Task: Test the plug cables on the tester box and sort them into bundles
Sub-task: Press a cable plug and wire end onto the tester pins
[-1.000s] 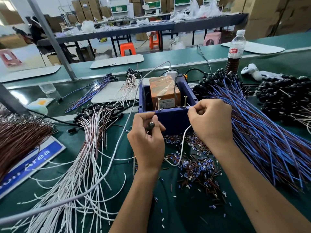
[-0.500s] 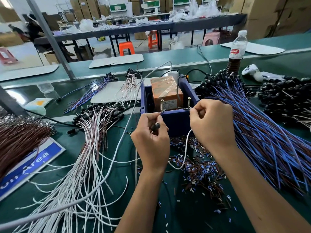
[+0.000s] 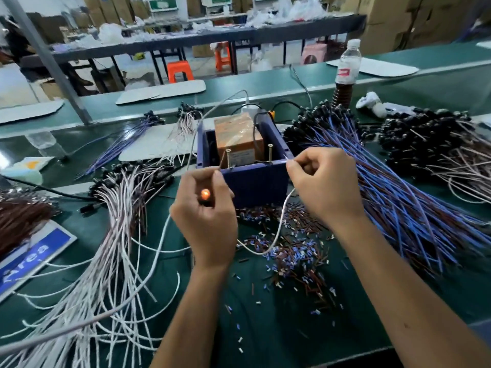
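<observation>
Now lit: lamp [image 3: 205,193] in left hand [image 3: 204,219] | dark earlier

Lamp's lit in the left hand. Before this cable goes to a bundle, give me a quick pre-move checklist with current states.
1. Indicator lamp glowing: ok.
2. Left hand grips the lamp end: ok.
3. Right hand pinches the white lead at the tester box rim: ok.
4. Lead tips touching the brass posts: cannot tell.
5. White-cable bundle within reach on the left: ok.
6. Lead slack free of the cut scraps: not ok, it lies across them.
</observation>
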